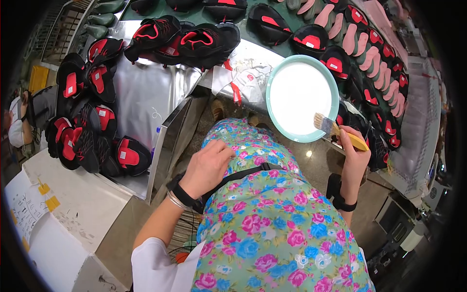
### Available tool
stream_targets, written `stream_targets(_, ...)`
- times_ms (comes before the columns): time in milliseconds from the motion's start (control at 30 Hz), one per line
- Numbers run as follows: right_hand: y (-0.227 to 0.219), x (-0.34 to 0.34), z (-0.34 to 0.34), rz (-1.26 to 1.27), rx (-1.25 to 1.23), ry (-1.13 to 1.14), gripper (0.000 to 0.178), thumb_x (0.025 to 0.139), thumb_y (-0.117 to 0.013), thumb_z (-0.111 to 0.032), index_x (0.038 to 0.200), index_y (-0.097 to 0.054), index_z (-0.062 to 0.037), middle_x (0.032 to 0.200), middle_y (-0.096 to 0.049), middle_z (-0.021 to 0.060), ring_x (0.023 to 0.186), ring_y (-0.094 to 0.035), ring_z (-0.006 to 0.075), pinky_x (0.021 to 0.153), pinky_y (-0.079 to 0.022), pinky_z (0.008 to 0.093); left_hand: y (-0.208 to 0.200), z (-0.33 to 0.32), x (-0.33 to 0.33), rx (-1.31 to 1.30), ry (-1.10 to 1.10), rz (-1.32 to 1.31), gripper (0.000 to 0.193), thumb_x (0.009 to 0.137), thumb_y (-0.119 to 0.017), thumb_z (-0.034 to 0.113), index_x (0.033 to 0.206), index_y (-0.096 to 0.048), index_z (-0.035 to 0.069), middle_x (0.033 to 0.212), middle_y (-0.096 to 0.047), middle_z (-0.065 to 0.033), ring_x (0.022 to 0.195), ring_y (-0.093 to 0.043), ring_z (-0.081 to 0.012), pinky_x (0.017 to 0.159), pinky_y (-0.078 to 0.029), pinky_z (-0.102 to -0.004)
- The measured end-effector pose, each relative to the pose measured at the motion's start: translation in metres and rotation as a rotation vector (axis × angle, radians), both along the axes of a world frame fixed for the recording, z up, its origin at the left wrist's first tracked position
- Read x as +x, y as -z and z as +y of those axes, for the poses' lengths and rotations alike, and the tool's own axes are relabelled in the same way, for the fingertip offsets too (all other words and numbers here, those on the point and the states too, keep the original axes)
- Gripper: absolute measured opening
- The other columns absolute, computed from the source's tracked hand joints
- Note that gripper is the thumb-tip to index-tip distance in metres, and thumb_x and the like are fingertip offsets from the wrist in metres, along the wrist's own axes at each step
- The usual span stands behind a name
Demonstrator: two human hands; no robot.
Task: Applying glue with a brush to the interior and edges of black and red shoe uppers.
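Observation:
In my right hand (354, 148) is a flat paintbrush (327, 124) with a yellow handle and a metal ferrule. Its pale bristles are over the near right rim of a light green basin (270, 82), which holds white liquid (299, 97). I cannot tell if the bristles touch the liquid. My left hand (210, 163) hovers above the flowered apron (262, 219), fingers curled in, and what they hold, if anything, is hidden. Beyond it, black and red shoes (204, 44) stand on the metal tray's far side.
More black shoe uppers with red insoles (127, 155) line the metal tray (141, 97) at left. Pink insoles (374, 61) and black uppers run in rows along the right. White cloth scraps (243, 80) lie beside the basin. A white box (73, 194) stands at the lower left.

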State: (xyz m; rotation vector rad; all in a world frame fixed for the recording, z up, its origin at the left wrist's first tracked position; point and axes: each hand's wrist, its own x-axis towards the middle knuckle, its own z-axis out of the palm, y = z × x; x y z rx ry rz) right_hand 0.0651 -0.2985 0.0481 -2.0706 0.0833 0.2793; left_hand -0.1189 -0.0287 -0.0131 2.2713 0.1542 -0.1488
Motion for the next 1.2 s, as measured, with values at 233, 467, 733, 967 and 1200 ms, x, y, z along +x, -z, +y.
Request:
stream_targets(233, 0.003, 0.003, 0.0, -0.019, -0.011, -0.021, 0.018, 0.087, -0.066, -0.01, 0.1, -0.067, 0.0019, 0.085, -0.06, 0.0012, 0.076, -0.055, 0.0075, 0.068, -0.04, 0.0192, 0.012, -0.009, 0.002, -0.247, 0.072, -0.014, 0.01, 0.076, -0.067, 0.005, 0.085, -0.063, 0.006, 0.079, -0.057, -0.0079, 0.08, -0.057, -0.0271, 0.07, -0.048, -0.0361)
stream_targets(467, 0.001, 0.001, 0.002, -0.004, -0.011, -0.016, 0.018, 0.087, -0.066, -0.01, 0.1, -0.067, 0.0016, 0.087, -0.062, 0.0022, 0.077, -0.056, 0.0077, 0.07, -0.041, 0.0189, 0.02, -0.008, 0.012, -0.216, 0.227, 0.043, 0.01, 0.077, -0.065, 0.008, 0.082, -0.057, 0.004, 0.078, -0.055, -0.01, 0.08, -0.057, -0.029, 0.069, -0.047, -0.0376)
stream_targets(733, 0.002, -0.001, 0.001, -0.036, -0.013, -0.029, 0.018, 0.086, -0.066, -0.01, 0.099, -0.067, 0.0022, 0.085, -0.061, 0.0013, 0.075, -0.056, 0.0071, 0.068, -0.041, 0.019, 0.035, 0.008, 0.004, -0.355, -0.117, 0.165, 0.006, 0.085, -0.061, 0.006, 0.088, -0.057, 0.003, 0.078, -0.055, -0.0071, 0.064, -0.055, -0.0189, 0.06, -0.046, -0.029)
stream_targets(967, 0.0, 0.0, 0.001, 0.001, -0.035, 0.004, 0.018, 0.087, -0.066, -0.01, 0.1, -0.067, 0.0015, 0.085, -0.06, 0.001, 0.075, -0.055, 0.0069, 0.068, -0.04, 0.019, 0.025, 0.001, 0.003, -0.417, 0.083, 0.044, 0.007, 0.081, -0.066, 0.006, 0.087, -0.065, 0.003, 0.08, -0.059, -0.0068, 0.073, -0.059, -0.0202, 0.065, -0.048, -0.0304)
stream_targets(1200, 0.002, 0.0, 0.006, -0.019, -0.002, -0.029, 0.018, 0.087, -0.066, -0.01, 0.1, -0.067, 0.0019, 0.085, -0.061, 0.0019, 0.076, -0.056, 0.0078, 0.069, -0.041, 0.0193, 0.017, -0.003, 0.009, -0.277, 0.19, -0.018, 0.007, 0.077, -0.066, 0.005, 0.083, -0.064, 0.004, 0.078, -0.057, -0.0078, 0.076, -0.058, -0.0265, 0.069, -0.048, -0.0356)
